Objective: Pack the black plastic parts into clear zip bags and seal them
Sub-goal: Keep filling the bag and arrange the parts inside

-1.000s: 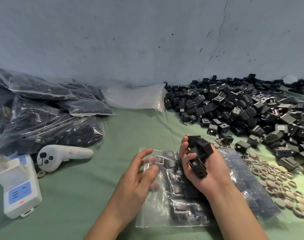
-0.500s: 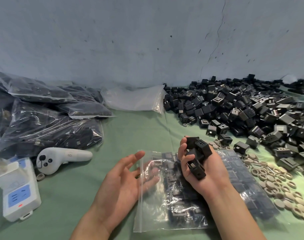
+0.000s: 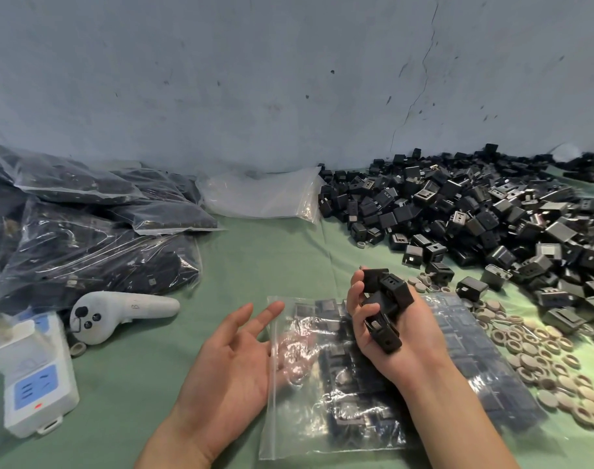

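The left hand (image 3: 233,363) lies palm up, fingers loosely spread. The right hand (image 3: 415,343) beside it grips several black plastic parts (image 3: 388,297) in curled fingers.

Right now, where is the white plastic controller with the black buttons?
In the head view, the white plastic controller lies at the left on the green cloth, between the filled clear bags and the white power strip.

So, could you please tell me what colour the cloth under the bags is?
The cloth is pale green, seen best in the head view.
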Motion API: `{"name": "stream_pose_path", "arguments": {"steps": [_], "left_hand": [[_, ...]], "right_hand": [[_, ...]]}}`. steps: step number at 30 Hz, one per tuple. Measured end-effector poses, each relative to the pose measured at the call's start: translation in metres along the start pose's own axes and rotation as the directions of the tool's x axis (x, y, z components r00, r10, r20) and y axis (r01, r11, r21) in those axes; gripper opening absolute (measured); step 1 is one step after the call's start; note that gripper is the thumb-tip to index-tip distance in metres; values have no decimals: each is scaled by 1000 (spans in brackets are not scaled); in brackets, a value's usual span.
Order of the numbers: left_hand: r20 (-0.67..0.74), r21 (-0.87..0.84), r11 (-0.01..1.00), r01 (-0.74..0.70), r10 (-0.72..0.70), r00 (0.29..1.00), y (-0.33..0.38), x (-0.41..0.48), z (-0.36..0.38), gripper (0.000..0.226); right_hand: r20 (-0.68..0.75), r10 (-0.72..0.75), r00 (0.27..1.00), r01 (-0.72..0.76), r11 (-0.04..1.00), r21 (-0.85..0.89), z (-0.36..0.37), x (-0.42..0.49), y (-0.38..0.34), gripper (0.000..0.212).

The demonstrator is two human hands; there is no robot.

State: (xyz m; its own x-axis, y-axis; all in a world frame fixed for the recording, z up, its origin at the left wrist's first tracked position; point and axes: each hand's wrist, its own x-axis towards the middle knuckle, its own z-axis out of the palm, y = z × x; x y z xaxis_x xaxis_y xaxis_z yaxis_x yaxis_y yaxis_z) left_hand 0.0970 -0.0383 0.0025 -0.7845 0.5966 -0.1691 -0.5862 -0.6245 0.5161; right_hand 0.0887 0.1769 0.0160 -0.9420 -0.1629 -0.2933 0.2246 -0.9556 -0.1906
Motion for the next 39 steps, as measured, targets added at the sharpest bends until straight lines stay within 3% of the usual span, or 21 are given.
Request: {"name": "stream_pose_path", "arguments": {"steps": [13,20,25,32,39], "left_hand": [[-63,139,990,9,-1,998,-6,9,-4,52],[-196,312,947,-70,137,971,-6,10,-6,56],[-254,247,951,-187,250,935,0,8,-3,47],[-178,402,902,-159,248,952,-15,10,7,56],[-151,383,914,-137,208,966,-13,11,4,58]], "right_hand": [[-8,-19,1000,19,999,-27,1,-1,0,23],[-5,-11,1000,11,1000,-28,1,-1,0,22],[-6,-11,1000,11,1000,-26,1,-1,0,23],[-4,-20,1000,20,999,-46,4,-2,1,26],[-12,-30,999,29,998,-63,5,-2,2,23]]}}
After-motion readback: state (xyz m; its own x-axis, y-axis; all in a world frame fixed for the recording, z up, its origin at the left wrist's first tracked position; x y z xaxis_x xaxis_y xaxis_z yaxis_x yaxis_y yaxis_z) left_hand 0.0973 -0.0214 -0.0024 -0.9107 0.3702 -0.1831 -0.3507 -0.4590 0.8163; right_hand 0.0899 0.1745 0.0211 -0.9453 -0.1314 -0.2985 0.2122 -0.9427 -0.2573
